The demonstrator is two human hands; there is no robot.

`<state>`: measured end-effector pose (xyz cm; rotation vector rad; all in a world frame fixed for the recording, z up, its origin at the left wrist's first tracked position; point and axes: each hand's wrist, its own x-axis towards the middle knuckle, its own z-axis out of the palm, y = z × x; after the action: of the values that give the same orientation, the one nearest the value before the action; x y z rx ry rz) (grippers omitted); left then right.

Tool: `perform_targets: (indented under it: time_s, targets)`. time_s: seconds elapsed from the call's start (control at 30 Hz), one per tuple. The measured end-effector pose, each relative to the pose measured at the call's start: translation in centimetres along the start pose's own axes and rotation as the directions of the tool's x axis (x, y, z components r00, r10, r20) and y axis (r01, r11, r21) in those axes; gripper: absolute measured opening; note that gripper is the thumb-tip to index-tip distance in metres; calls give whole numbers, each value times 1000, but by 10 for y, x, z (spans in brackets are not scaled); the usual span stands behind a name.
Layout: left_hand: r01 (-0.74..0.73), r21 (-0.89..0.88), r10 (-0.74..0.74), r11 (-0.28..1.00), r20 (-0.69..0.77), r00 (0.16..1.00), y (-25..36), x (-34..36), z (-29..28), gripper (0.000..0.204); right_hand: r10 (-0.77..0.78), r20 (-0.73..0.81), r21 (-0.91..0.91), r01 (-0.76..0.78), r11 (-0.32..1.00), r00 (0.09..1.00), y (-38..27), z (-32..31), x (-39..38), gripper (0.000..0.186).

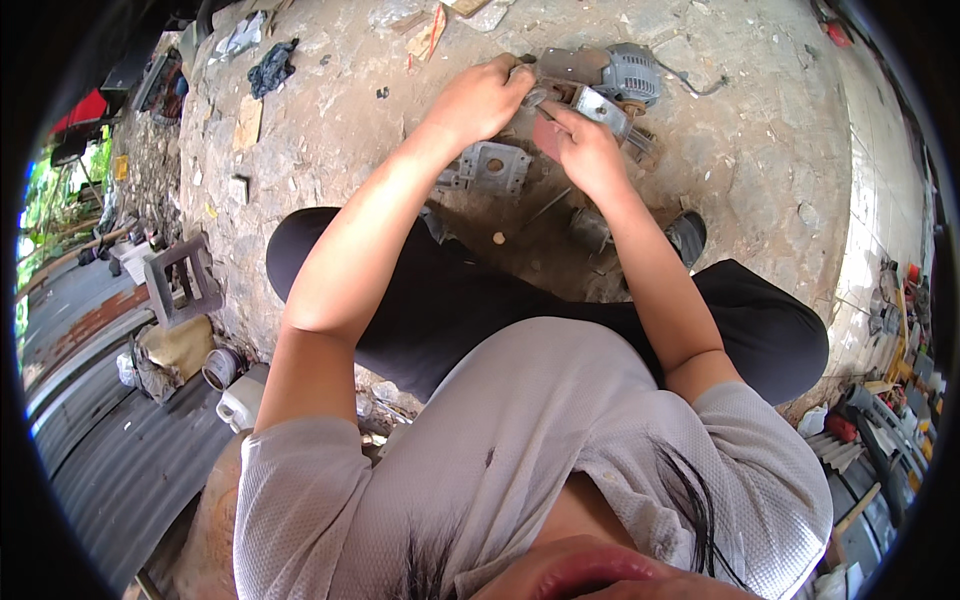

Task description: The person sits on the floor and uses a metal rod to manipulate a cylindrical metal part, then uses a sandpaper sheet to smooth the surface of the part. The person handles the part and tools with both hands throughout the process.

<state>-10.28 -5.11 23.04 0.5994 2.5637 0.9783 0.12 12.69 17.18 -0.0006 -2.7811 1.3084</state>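
Both arms reach forward over the ground. My left hand point(488, 98) has its fingers curled round a small greyish metal part point(535, 97), mostly hidden by the fingers. Close beside it, my right hand point(590, 152) is closed on a flat reddish-brown piece point(547, 138) that looks like sandpaper. Just beyond the hands lies an electric motor point(630, 75) with a grey ribbed end. A shiny metal bracket point(602, 108) sits between that motor and my right hand. Below my left hand rests a grey metal housing point(496, 168) with a round hole.
A dark cylindrical part point(590, 230) lies near my right shoe point(686, 238). Black crumpled plastic point(272, 68) and a flat tan scrap point(248, 122) lie at the far left. A grey frame point(184, 280) and corrugated sheets point(110, 450) stand at left; assorted tools and parts crowd the right edge.
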Motion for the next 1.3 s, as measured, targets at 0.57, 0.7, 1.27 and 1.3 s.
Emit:
perform_targets:
  time_s: [0.57, 0.7, 1.27, 1.3]
  targets:
    - [58, 47, -59, 997, 22, 998, -2, -8, 6, 50, 65, -134, 140, -47, 989, 989, -13, 0, -9, 43]
    - [65, 50, -66, 997, 7, 998, 0, -14, 5, 50, 12, -164, 125, 8, 992, 986, -10, 0, -10, 43]
    - [63, 19, -63, 998, 12, 998, 1, -10, 3, 52, -48, -186, 66, 61, 996, 981, -20, -6, -5, 49]
    - [74, 23, -75, 997, 28, 997, 3, -10, 1, 53, -37, -97, 47, 42, 998, 995, -19, -7, -4, 49]
